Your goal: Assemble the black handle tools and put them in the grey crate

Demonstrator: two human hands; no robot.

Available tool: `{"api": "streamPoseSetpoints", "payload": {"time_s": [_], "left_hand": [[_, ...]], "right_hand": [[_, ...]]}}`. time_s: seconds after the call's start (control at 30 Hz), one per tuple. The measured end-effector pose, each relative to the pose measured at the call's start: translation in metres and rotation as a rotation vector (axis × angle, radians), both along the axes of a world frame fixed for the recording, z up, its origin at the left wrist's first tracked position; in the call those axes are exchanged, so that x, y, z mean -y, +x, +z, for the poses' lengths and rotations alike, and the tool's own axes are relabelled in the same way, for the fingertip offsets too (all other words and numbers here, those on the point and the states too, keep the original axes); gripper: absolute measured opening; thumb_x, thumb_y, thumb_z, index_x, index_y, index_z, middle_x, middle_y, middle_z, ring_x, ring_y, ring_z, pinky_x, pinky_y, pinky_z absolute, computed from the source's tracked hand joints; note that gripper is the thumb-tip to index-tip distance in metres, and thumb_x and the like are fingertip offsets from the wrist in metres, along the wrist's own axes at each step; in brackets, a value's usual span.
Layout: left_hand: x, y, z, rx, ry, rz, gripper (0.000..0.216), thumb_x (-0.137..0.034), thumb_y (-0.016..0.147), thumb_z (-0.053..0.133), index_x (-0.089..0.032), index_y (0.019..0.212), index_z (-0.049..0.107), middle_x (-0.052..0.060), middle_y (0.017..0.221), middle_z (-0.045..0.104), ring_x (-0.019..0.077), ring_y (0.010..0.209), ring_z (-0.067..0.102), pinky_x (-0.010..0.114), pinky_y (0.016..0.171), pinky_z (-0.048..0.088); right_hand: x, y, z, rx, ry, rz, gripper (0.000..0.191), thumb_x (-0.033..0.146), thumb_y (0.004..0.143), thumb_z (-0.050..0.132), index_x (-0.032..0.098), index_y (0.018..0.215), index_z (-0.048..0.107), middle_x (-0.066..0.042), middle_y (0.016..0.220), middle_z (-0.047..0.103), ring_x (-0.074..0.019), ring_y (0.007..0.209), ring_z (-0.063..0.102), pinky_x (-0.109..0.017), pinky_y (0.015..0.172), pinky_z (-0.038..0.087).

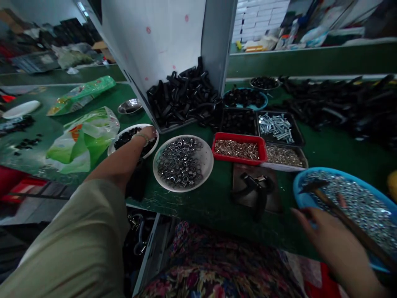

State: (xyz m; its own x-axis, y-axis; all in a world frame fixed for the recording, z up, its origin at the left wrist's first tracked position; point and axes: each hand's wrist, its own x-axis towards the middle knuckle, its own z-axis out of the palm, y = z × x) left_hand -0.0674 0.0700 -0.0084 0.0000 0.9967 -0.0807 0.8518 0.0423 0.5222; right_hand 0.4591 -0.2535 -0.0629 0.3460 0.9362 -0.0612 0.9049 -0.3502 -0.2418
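My left hand (149, 133) reaches down into a white dish (111, 151) of small black parts (125, 139). Its fingers point away from me and are mostly hidden, so I cannot see what they hold. On the right, my right hand (333, 236) is at the near rim of a blue basin (297, 182) full of small shiny metal parts (366, 203). The thumb is spread away from the fingers. A hammer (349, 223) slants over the basin beside this hand, its wooden handle passing above a finger. Black curved pieces (260, 194) lie on a dark metal plate (276, 203).
A pale plate of metal rings (178, 163) stands in the middle. Behind it, a tilted bin (214, 45) holds black handle-like parts. A red tray (263, 151) contains copper-coloured pins; a black tray (298, 134) contains screws. Plastic bags (89, 136) lie left, black parts (344, 107) right.
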Motion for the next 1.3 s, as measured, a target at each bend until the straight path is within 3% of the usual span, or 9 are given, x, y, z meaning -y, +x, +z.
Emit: {"api": "streamPoseSetpoints", "payload": {"time_s": [0.13, 0.37, 0.47, 0.53, 0.67, 0.8, 1.13, 1.23, 1.3], "left_hand": [[0.000, 0.002, -0.008, 0.043, 0.035, 0.041, 0.036, -0.045, 0.071, 0.068, -0.016, 0.058, 0.051, -0.005, 0.053, 0.054, 0.0128, 0.083, 0.055, 0.042, 0.104, 0.034], [0.037, -0.001, 0.044, 0.234, 0.173, 0.181, 0.017, -0.026, 0.087, 0.050, -0.016, 0.092, 0.063, -0.002, 0.077, 0.064, 0.0207, 0.096, 0.064, 0.043, 0.091, 0.050], [0.092, 0.046, 0.046, 0.691, 0.206, 0.151, 0.021, -0.015, 0.085, 0.050, -0.021, 0.101, 0.062, -0.001, 0.097, 0.067, 0.0183, 0.102, 0.065, 0.040, 0.090, 0.053], [0.135, 0.095, 0.031, 0.975, 0.193, 0.080, 0.018, -0.017, 0.082, 0.058, -0.020, 0.100, 0.062, -0.001, 0.110, 0.066, 0.0158, 0.102, 0.065, 0.039, 0.096, 0.052], [0.203, 0.199, -0.011, 1.017, 0.124, -0.069, 0.023, -0.024, 0.074, 0.069, -0.018, 0.096, 0.065, 0.002, 0.099, 0.071, 0.0184, 0.094, 0.067, 0.041, 0.094, 0.054], [0.231, 0.265, -0.023, 1.010, 0.101, -0.163, 0.016, -0.024, 0.076, 0.067, -0.017, 0.091, 0.068, 0.005, 0.097, 0.074, 0.0202, 0.093, 0.068, 0.041, 0.094, 0.053], [0.248, 0.287, -0.035, 0.842, 0.230, -0.286, 0.024, -0.029, 0.088, 0.058, -0.020, 0.106, 0.070, 0.006, 0.117, 0.070, 0.0209, 0.112, 0.064, 0.039, 0.105, 0.046], [0.255, 0.288, -0.046, 0.743, 0.166, -0.365, 0.036, -0.031, 0.094, 0.048, -0.021, 0.126, 0.061, 0.006, 0.132, 0.062, 0.0206, 0.124, 0.056, 0.040, 0.111, 0.041], [0.258, 0.286, -0.052, 0.712, 0.088, -0.436, 0.040, -0.031, 0.095, 0.046, -0.020, 0.131, 0.057, 0.007, 0.135, 0.059, 0.0215, 0.127, 0.054, 0.041, 0.112, 0.039]], "right_hand": [[-0.020, -0.054, 0.000, 0.018, -0.193, 0.138, 0.045, 0.061, 0.088, 0.040, 0.020, 0.086, 0.060, -0.011, 0.076, 0.069, -0.0305, 0.071, 0.069, -0.040, 0.064, 0.049], [-0.041, -0.062, -0.003, 0.014, -0.105, 0.184, 0.038, 0.052, 0.085, 0.048, 0.017, 0.095, 0.057, -0.018, 0.100, 0.067, -0.0321, 0.083, 0.069, -0.039, 0.064, 0.050], [-0.046, -0.057, -0.009, -0.178, -0.055, 0.109, 0.031, 0.049, 0.080, 0.054, 0.019, 0.087, 0.053, -0.014, 0.088, 0.065, -0.0275, 0.070, 0.067, -0.036, 0.057, 0.047], [-0.046, -0.058, -0.008, -0.567, -0.008, -0.011, 0.030, 0.047, 0.076, 0.059, 0.022, 0.085, 0.048, -0.004, 0.072, 0.061, -0.0179, 0.051, 0.057, -0.028, 0.044, 0.040], [-0.032, -0.069, 0.004, -1.455, 0.112, -0.176, 0.043, 0.054, 0.072, 0.067, 0.026, 0.092, 0.041, 0.012, 0.051, 0.041, -0.0051, 0.030, 0.024, -0.016, 0.031, 0.015], [-0.015, -0.078, 0.016, -1.764, 0.227, -0.168, 0.039, 0.054, 0.078, 0.066, 0.023, 0.086, 0.045, 0.012, 0.050, 0.038, -0.0019, 0.030, 0.019, -0.013, 0.029, 0.013], [-0.008, -0.077, 0.018, -1.788, 0.273, -0.205, 0.036, 0.052, 0.078, 0.066, 0.024, 0.087, 0.047, 0.013, 0.050, 0.036, -0.0024, 0.031, 0.018, -0.013, 0.029, 0.013], [-0.012, -0.072, 0.031, -1.455, 0.298, -0.178, 0.033, 0.055, 0.082, 0.058, 0.024, 0.091, 0.050, 0.011, 0.049, 0.037, -0.0059, 0.031, 0.024, -0.017, 0.029, 0.018], [-0.008, -0.065, 0.048, -1.002, 0.316, -0.055, 0.032, 0.052, 0.082, 0.058, 0.023, 0.096, 0.056, 0.004, 0.058, 0.054, -0.0118, 0.041, 0.046, -0.022, 0.036, 0.035]]}}
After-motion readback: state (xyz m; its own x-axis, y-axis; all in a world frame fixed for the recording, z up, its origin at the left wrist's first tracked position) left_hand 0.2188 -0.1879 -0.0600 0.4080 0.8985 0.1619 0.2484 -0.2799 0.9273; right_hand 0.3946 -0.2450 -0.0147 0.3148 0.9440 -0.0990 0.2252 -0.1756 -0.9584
